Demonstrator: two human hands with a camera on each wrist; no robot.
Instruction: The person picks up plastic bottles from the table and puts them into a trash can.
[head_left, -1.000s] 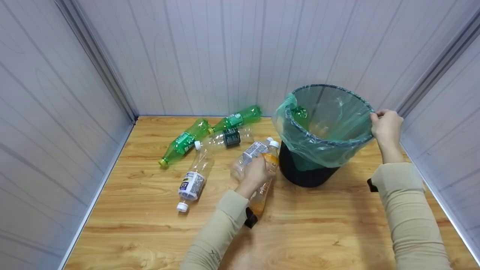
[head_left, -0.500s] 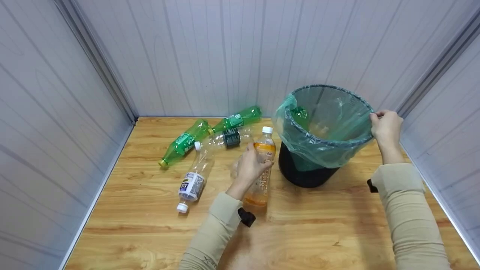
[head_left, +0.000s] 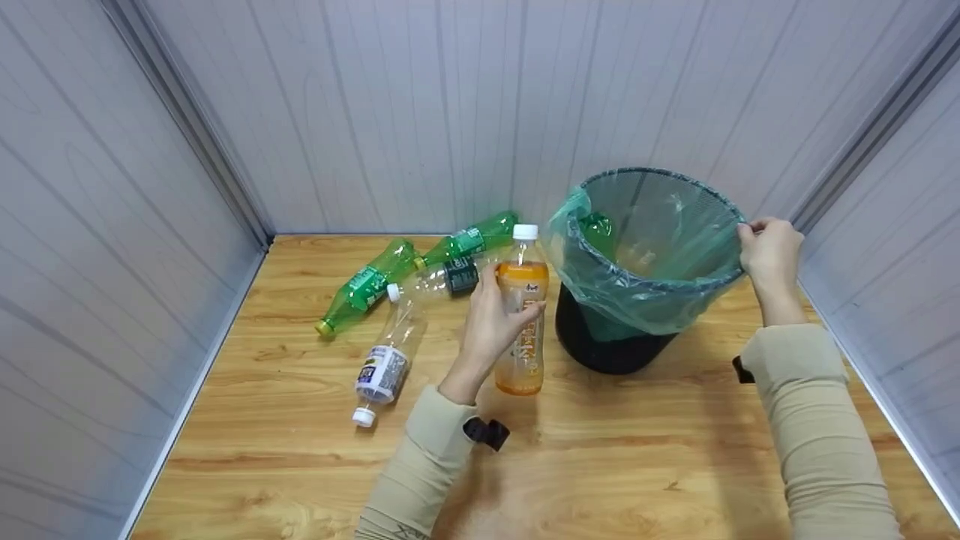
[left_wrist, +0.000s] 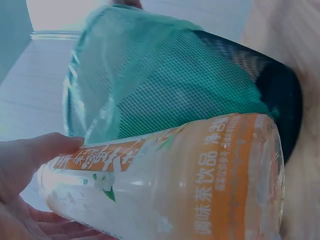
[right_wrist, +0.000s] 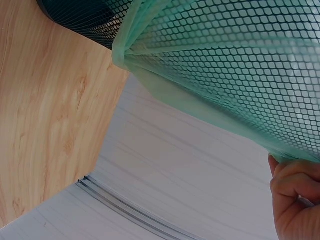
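My left hand [head_left: 487,319] grips a clear plastic bottle [head_left: 523,330] with an orange label and white cap, upright above the floor. In the left wrist view the thumb and fingers wrap that bottle [left_wrist: 165,180] in front of the bin. On the right, a black mesh bin [head_left: 615,352] tilts to one side, lined with a green plastic bag [head_left: 637,304] folded over its rim. My right hand [head_left: 772,259] pinches the bag and rim at the right. A green bottle [head_left: 598,231] lies inside the bin.
Left of the bin lie two green bottles [head_left: 367,285] [head_left: 472,240], a clear bottle with a dark label [head_left: 460,274] and one with a white label [head_left: 382,371]. Pale panel walls [head_left: 450,112] enclose the wooden floor [head_left: 300,450] on several sides.
My left hand has lifted the orange-labelled bottle off the floor and turned it upright. Another clear bottle beside it is now hidden from the head view. My right hand stays at the rim.
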